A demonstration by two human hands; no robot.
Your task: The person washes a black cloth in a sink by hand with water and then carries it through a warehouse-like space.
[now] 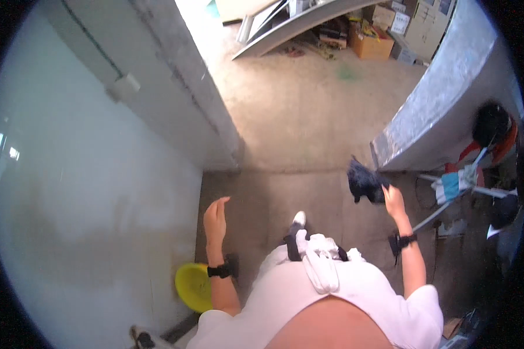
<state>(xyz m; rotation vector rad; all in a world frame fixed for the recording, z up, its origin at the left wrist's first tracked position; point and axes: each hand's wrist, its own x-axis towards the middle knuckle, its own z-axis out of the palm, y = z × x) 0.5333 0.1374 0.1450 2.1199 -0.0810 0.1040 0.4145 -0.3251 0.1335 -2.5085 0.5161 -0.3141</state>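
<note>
My right hand (pixel 393 200) is closed on the edge of a limp black cloth-like thing (pixel 365 181), which sticks out to the left of the fingers above the floor. Whether it is cloth or a bag I cannot tell. Out to the left, my left hand (pixel 215 218) is raised with its fingers loosely stretched and nothing visible in them. A black band circles each wrist. Beneath the left forearm, a yellow basin (pixel 186 285) stands by the wall, partly hidden by that arm.
Ahead is a doorway between a left wall (pixel 174 87) and a right wall end (pixel 431 110). Beyond it lie a leaning panel (pixel 297 32), a cardboard box (pixel 370 49) and a pale cabinet (pixel 428 29). On the right, a metal rack (pixel 484 152) bears cloths and dark items.
</note>
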